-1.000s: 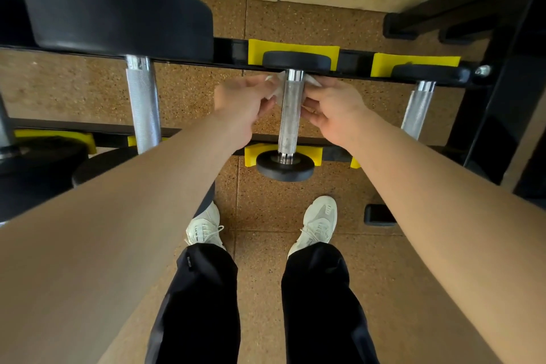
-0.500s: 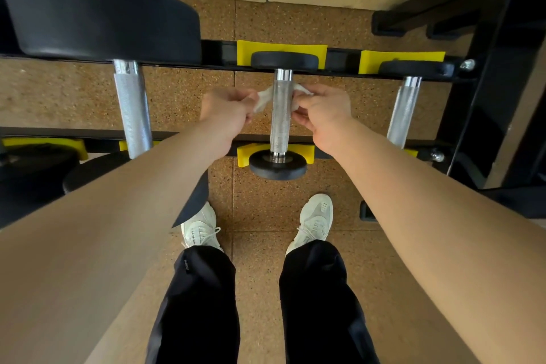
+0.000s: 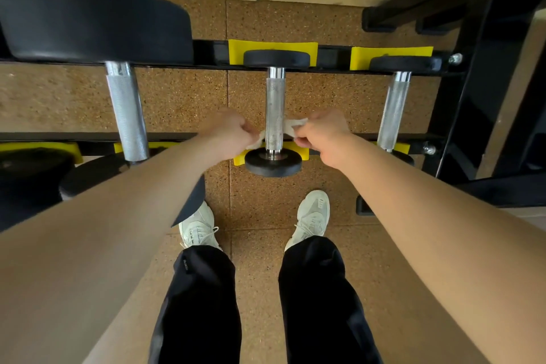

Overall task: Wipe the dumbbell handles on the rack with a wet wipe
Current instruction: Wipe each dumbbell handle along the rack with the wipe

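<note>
- The middle handle point(image 3: 274, 109), a knurled steel bar, lies across the black rack point(image 3: 212, 53). Its far disc point(image 3: 276, 57) sits on a yellow pad point(image 3: 271, 46), and its near disc point(image 3: 273, 165) is at the front rail.
- The wipe point(image 3: 297, 124) is at the near end of the middle handle, just beyond the near disc. A white tail shows on each side of the bar.
- The left hand point(image 3: 229, 131) is just left of the middle handle. Its grip is narrow, with the fingertips pinching the left tail of the wipe.
- The right hand point(image 3: 323, 139) is just right of the middle handle. Its grip is closed on the right tail, which bunches up above the knuckles.
- The wipe seems to pass beneath the bar, but the part under the metal is hidden.
- A second ago both hands and the wipe were at the far end of the middle handle, right under the far disc. Half a second ago they were about midway along it, and now they are at the near end.
- The middle handle has not shifted on its pads over that second.
- A thicker left handle point(image 3: 127, 115) lies well to the left of the middle handle, and a slimmer right handle point(image 3: 394, 109) lies to its right. Neither is touched.
- On the near side of the near disc, two pale shoes point(image 3: 198, 227) stand on the speckled brown floor point(image 3: 177, 103).
</note>
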`<state>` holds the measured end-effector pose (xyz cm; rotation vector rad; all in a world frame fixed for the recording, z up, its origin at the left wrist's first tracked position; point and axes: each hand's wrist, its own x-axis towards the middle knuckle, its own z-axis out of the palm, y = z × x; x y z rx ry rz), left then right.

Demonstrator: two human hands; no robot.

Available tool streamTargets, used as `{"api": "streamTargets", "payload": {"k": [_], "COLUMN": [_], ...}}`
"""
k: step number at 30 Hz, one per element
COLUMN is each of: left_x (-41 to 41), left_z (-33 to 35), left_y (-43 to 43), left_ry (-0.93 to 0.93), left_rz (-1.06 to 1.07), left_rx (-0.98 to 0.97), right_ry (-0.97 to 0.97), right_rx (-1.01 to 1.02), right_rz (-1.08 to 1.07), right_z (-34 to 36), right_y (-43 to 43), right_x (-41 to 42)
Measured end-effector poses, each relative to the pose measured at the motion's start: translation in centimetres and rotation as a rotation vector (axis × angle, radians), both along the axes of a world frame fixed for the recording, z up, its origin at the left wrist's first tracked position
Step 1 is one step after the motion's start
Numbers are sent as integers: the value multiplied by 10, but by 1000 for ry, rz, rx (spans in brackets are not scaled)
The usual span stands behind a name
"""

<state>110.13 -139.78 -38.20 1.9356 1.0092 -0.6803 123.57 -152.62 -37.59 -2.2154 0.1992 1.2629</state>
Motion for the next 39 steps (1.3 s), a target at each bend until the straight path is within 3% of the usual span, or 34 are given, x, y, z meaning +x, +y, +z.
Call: {"api": "streamTargets", "payload": {"k": [4,8,16,21,24,28,30,35,39], "left_x": [0,-15,1,-5,-9,11,16,-1,11], "left_z": [-5,7,-2,10,11,4,3,2,3], "left_y": [-8,2,-20,4,16,1,-3,23,24], "left_ry": [8,34,19,132,85,17,25,31,-33], "left_rz": [-69,-124,-81,-58,203,394,461,616,711], "left_rx": [23,-38,-35,-252,-431,-292,-327,-611,-552], "right_ry": [-56,-104,-51,-57,-42,29,11,6,-31], "right_rx": [-124,-74,-95,-60,-57,40,89,109,56], "right_rz": [224,464,555,642,599,213,108,127,116], "right_z": [-4,1,8,5,-2,5,10,10,7], "right_y": [-17,-14,-23,-7,-5,-10,-5,18,14], "right_x": [1,-14,6,-6,-10,7,14,2,12]}}
